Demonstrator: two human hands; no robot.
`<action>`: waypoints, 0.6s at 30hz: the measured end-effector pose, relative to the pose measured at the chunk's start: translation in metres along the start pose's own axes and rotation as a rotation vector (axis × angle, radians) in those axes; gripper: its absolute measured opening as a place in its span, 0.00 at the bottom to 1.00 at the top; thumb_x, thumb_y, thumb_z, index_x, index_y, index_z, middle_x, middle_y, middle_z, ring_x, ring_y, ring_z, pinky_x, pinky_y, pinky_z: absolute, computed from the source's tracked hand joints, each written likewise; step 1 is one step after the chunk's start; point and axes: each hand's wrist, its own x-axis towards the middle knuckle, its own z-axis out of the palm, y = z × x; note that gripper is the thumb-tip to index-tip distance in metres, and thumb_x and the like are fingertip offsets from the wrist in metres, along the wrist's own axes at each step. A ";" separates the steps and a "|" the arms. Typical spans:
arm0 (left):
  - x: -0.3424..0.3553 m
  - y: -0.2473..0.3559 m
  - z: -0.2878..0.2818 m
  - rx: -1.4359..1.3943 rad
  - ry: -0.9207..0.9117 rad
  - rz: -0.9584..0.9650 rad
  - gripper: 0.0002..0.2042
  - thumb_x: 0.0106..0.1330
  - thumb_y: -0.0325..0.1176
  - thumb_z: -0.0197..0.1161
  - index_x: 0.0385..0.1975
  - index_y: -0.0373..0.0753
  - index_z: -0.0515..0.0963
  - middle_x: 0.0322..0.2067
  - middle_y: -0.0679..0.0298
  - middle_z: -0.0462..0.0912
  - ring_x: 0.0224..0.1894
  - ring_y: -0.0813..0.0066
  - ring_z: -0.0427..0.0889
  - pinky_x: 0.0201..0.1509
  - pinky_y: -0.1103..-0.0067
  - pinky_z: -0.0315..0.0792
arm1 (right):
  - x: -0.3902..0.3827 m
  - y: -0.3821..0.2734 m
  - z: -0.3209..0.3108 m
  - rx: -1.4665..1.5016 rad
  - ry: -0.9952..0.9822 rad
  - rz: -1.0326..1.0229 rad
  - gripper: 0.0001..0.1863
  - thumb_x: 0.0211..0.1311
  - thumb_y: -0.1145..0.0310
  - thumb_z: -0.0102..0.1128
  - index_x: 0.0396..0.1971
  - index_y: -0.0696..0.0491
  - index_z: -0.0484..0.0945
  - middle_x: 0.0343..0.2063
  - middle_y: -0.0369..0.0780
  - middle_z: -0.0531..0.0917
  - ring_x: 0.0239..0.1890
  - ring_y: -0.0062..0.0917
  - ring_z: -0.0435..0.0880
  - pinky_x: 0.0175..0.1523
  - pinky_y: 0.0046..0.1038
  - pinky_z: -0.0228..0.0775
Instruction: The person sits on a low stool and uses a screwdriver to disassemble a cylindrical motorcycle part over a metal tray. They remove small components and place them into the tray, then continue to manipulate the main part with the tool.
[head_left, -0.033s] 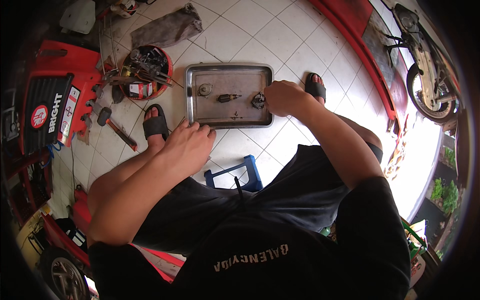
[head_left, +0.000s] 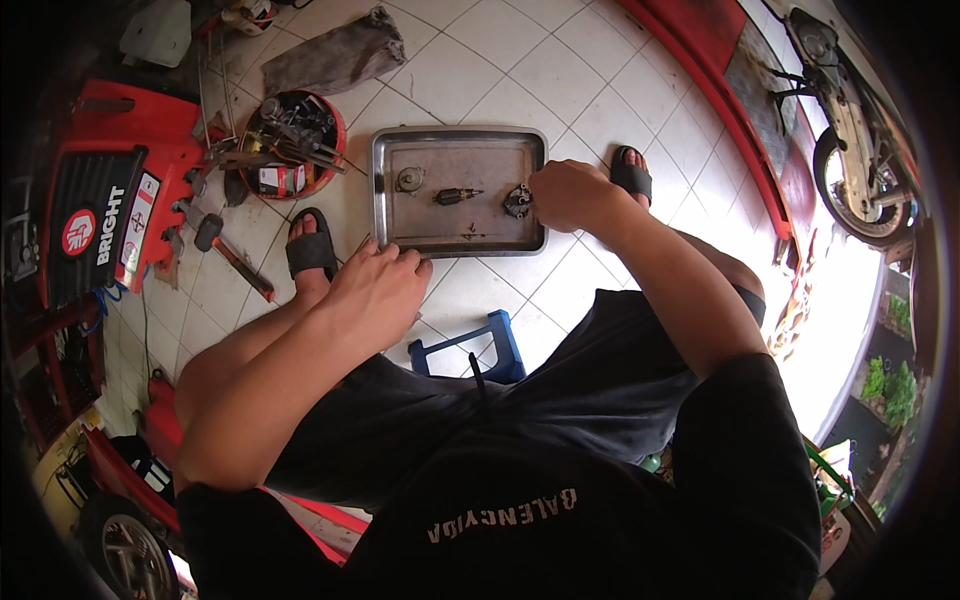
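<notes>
Left hand (head_left: 385, 285): palm down at the tray's near left corner, fingers bent over the rim; we cannot tell whether they grip it or only rest there. Right hand (head_left: 572, 195): curled narrow at the right rim, fingertips against or just beside the dark round part (head_left: 517, 201); the fist hides its own underside, so we cannot tell whether it holds that part. We place the part inside the metal tray (head_left: 450, 155), at its right end. Left of it we record a rotor (head_left: 457, 196) lying with its thin shaft pointing right, near mid-tray, and farther left a pale round cap (head_left: 410, 179), well apart from the right hand. Small dark bits (head_left: 471, 231) lie near the tray's near wall; too small for us to identify. The tray sits on white floor tiles (head_left: 500, 90), between two dark sandals, the left (head_left: 312, 250) and the right (head_left: 632, 178). Outward, we log a blue stool (head_left: 510, 350) on the near side, a hammer (head_left: 238, 260) to the left, a red tub (head_left: 338, 165) heaped with tools, a grey cloth (head_left: 335, 55) beyond it, and a motorbike (head_left: 850, 150) at far right.
</notes>
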 end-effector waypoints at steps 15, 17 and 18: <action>0.000 -0.002 0.002 -0.006 0.016 0.011 0.27 0.59 0.38 0.73 0.57 0.34 0.75 0.51 0.55 0.81 0.58 0.57 0.79 0.69 0.63 0.68 | 0.007 0.003 0.007 0.011 0.054 0.004 0.12 0.58 0.72 0.60 0.39 0.57 0.89 0.40 0.48 0.89 0.47 0.41 0.89 0.48 0.39 0.83; 0.000 -0.002 0.002 -0.007 0.014 0.011 0.27 0.59 0.38 0.73 0.57 0.33 0.75 0.51 0.55 0.81 0.58 0.57 0.79 0.69 0.63 0.68 | 0.006 0.002 0.006 0.015 0.058 -0.007 0.12 0.58 0.72 0.60 0.39 0.57 0.89 0.40 0.49 0.89 0.46 0.42 0.89 0.47 0.39 0.83; 0.000 -0.001 0.002 -0.007 0.011 0.010 0.27 0.59 0.38 0.73 0.57 0.33 0.75 0.51 0.55 0.81 0.58 0.57 0.79 0.69 0.63 0.68 | 0.007 0.003 0.007 0.009 0.053 -0.010 0.12 0.59 0.72 0.60 0.39 0.57 0.89 0.40 0.49 0.89 0.46 0.42 0.89 0.47 0.39 0.83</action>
